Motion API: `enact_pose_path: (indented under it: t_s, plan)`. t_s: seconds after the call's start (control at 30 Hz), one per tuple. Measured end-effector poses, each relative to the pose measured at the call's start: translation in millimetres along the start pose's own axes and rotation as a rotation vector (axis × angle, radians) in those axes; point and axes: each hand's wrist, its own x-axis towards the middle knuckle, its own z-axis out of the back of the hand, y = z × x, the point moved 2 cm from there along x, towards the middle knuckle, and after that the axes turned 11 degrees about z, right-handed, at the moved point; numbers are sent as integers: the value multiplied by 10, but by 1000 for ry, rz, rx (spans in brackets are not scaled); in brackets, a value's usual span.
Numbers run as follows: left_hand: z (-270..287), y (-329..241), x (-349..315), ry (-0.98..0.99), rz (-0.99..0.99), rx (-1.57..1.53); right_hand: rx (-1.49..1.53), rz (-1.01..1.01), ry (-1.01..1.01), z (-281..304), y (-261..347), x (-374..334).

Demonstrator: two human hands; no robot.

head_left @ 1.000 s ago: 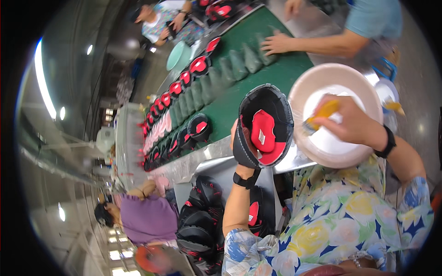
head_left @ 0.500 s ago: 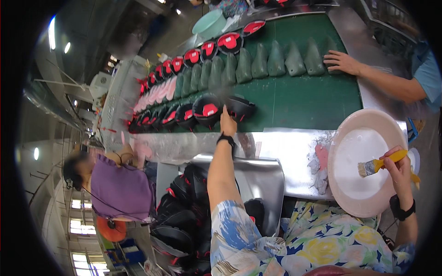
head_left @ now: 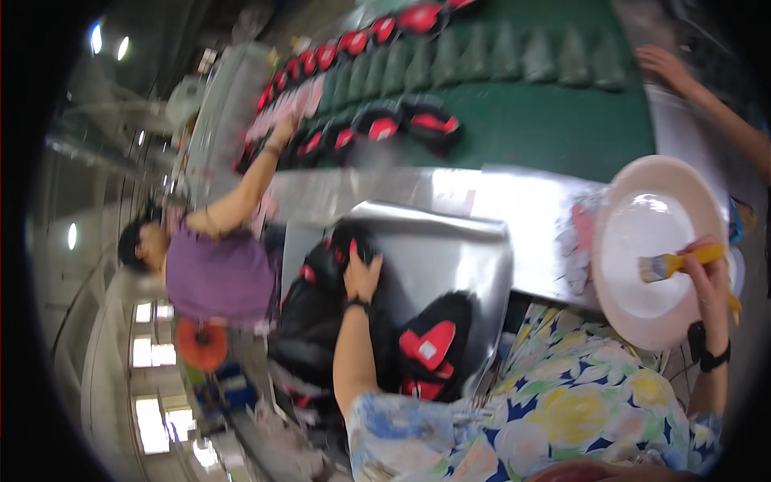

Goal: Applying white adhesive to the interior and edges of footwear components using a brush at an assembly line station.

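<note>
My left hand [head_left: 363, 277] reaches into the pile of black shoe uppers [head_left: 309, 345] in a metal tray [head_left: 438, 249]. Its thumb and forefinger are apart, touching a black upper at the pile's far edge. Beside it in the tray lies a shoe upper with a red lining [head_left: 428, 344]. My right hand [head_left: 707, 269] grips a paintbrush [head_left: 662, 266] by its yellow handle. The pale bristles hang above white liquid in a pink basin [head_left: 614, 301].
Green shoe lasts [head_left: 446, 60] line a green conveyor belt [head_left: 522, 128], between rows of black-and-red uppers [head_left: 377, 124]. Pink pieces [head_left: 289, 108] lie farther left. A co-worker in purple [head_left: 221, 277] reaches over the belt from the left; another person's arm [head_left: 723, 112] rests at the right.
My left hand has drawn back from an upper on the belt to the pile in the tray. The view has shifted. The purple-clad co-worker now reaches to the pink pieces.
</note>
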Motion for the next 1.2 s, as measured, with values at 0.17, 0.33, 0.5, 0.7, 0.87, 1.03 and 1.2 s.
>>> enact_pose_path:
  t_s: [0.17,0.33,0.5,0.7,0.87,1.03,1.2]
  plan:
    - [235,221,-379,168,-69,133,-62,185,182,-428,163,-41]
    - [1398,-1066,-1096,752,-55,-997,-58,131,189,-308,240,-318]
    - [679,-1192,-994,1065,-204,-1643,-37,163,119,-337,211,-379]
    - [-600,-999,-1096,537,170,-942,-149,153,165,-231,151,-374]
    - [63,-1542,-1186,-389,-725,-102,-138,98,6,-49,41,-394]
    - [-121,-1646,-1063,42,-1258,325,-418,281,180,-459,11,226]
    - [192,-1890,-861,-47,-1080,-77,-510,333,484,-934,-111,483]
